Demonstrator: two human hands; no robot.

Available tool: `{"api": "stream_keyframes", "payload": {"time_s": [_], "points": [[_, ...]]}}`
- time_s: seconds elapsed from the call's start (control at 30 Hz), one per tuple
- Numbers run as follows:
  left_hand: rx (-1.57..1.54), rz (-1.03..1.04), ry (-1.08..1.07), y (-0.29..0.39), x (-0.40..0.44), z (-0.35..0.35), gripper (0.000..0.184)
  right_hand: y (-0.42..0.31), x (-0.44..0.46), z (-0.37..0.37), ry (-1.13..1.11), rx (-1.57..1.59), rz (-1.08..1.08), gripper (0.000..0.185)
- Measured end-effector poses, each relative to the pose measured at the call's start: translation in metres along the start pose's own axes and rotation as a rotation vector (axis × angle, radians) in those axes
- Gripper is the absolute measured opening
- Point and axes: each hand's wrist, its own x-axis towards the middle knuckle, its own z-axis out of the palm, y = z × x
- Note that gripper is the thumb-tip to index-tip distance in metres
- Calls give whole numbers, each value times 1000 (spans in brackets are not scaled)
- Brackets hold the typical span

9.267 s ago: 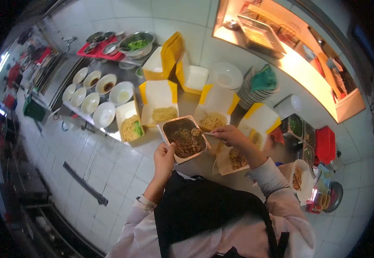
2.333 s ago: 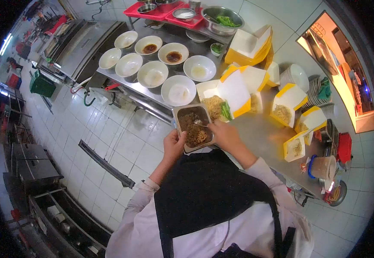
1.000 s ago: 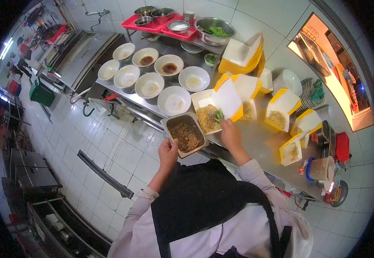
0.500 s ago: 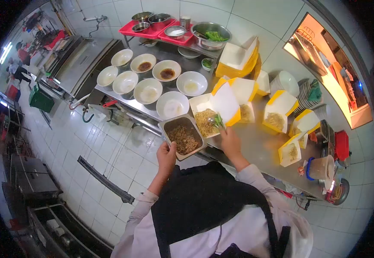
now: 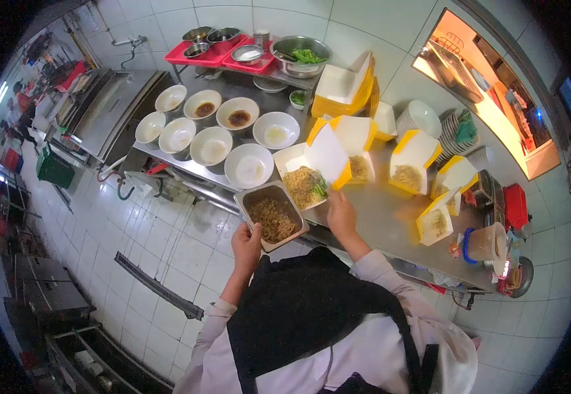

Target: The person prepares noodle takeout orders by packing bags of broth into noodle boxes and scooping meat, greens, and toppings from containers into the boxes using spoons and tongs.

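Observation:
My left hand (image 5: 247,244) grips the near-left rim of a metal pan (image 5: 238,200), which is tilted and filled with browned minced meat (image 5: 274,220). Right beside the pan stands an open yellow-and-white takeaway box (image 5: 285,159). It holds noodles (image 5: 300,184) topped with crumbly meat, with green vegetables (image 5: 319,190) along the right side. My right hand (image 5: 342,215) is closed at the box's near-right edge. The spoon it held a moment before is hardly visible now, mostly hidden by the fingers and the food.
Several white bowls (image 5: 249,165) stand left of the box, two with dark sauce. More open boxes of noodles (image 5: 407,176) are on the right of the steel counter (image 5: 377,210). Behind are stacked boxes (image 5: 338,85), plates (image 5: 456,134) and a metal bowl of greens (image 5: 302,56).
The spoon over the noodles has dropped from sight as my right hand turned slightly. More meat and greens show in the box. The whole view has shifted a little.

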Motion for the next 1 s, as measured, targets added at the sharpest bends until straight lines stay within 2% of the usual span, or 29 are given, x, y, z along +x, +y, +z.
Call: {"api": "stream_keyframes", "payload": {"time_s": [0.1,0.2,0.27,0.33,0.43,0.53,0.57,0.67,0.7,0.8,0.9,0.97,1.0], "points": [[85,-14,12,11,-15,-3,19,0,6,-17,-165,482,318,17],[120,-102,-71,54,-28,-4,20,-3,-1,-44,-391,931,459,18],[293,-130,-197,58,-25,-22,20,-6,-10,-67,-503,865,267,19],[94,-124,-288,88,-32,-10,16,-16,-19,-94,-661,811,219,19],[-71,-249,-456,107,-29,13,14,-12,-34,-114,-598,755,111,21],[-65,-245,-600,121,-30,55,14,5,-46,-145,-304,883,278,37],[-62,-225,-634,128,-31,74,14,21,-50,-151,-215,841,284,52],[-92,-177,-716,144,-47,144,15,58,-61,-200,-90,782,466,53],[-126,-178,-732,146,-55,170,16,73,-66,-217,-154,803,494,51],[-157,-165,-825,145,-74,243,17,125,-81,-268,-58,1026,503,45],[-226,-251,-845,169,-116,347,18,184,-91,-360,130,1176,564,37],[51,297,-918,162,-129,422,19,242,-104,-417,251,1133,582,33],[62,334,-916,160,-141,462,17,274,-117,-441,305,1058,580,31]]}}
